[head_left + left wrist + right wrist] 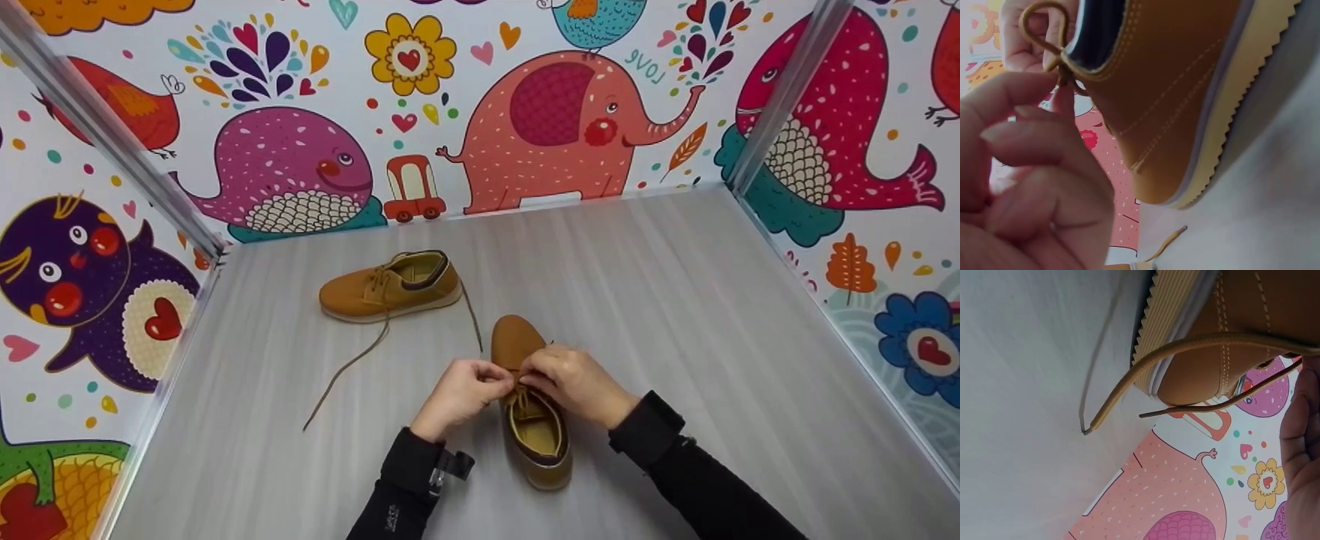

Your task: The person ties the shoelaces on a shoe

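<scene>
A tan lace-up shoe (517,337) stands upright on the floor with its toe pointing away from me. Over its lacing, my left hand (465,390) pinches the shoelace between thumb and index finger. From the other side my right hand (577,382) also pinches the lace, its fingertips close to the left ones. In the left wrist view, a loop of brown lace (1039,42) rises from the knot, right at the left fingertips. Two free lace ends (1185,345) hang past the shoe's side in the right wrist view.
The matching tan shoe (360,292) stands farther back to the left, toe pointing left. Its untied lace (341,373) trails forward over the grey wood-grain floor (712,315). Walls printed with cartoon animals (555,142) enclose the floor at the back and sides.
</scene>
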The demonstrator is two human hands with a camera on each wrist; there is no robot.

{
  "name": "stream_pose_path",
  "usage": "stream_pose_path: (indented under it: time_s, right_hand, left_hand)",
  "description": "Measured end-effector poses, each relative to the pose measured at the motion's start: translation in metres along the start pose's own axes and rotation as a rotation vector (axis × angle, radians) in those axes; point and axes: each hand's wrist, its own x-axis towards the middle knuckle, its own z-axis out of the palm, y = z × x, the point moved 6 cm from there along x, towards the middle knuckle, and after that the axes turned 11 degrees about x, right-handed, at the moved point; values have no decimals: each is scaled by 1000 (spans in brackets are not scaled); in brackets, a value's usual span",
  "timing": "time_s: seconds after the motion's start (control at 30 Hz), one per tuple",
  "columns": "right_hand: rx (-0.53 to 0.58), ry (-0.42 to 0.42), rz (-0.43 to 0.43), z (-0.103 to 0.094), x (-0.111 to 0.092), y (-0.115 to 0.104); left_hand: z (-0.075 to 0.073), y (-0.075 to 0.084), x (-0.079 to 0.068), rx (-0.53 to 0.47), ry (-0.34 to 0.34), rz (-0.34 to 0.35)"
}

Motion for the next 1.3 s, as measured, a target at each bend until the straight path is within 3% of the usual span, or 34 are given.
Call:
stream_pose_path:
  time_s: [0.27,0.53,0.63,0.73,0.8,1.03,1.17,1.3]
  right_hand:
    - [-36,198,100,-10,-9,-25]
    - [-310,166,167,17,-7,-45]
    - [-334,183,200,17,-5,-45]
    - [-253,215,249,12,-5,-41]
    - [-142,241,313,5,-7,-35]
    - [226,321,633,-17,-29,-8]
    - [317,341,781,-17,-45,5]
    - [347,363,866,-16,-54,14]
  left_hand:
    - [0,-7,-4,-113,3,-63]
    - [1,-9,-5,-150,-23,-75]
    - [1,-10,-5,-170,-28,-77]
    - [1,-10,-6,-196,-23,-77]
    - [-1,-10,-7,-217,-9,-80]
    - [-6,-16,-12,-332,39,-106]
    - [-5,-26,-17,-379,45,-108]
    - [0,-33,-21,-434,36,-114]
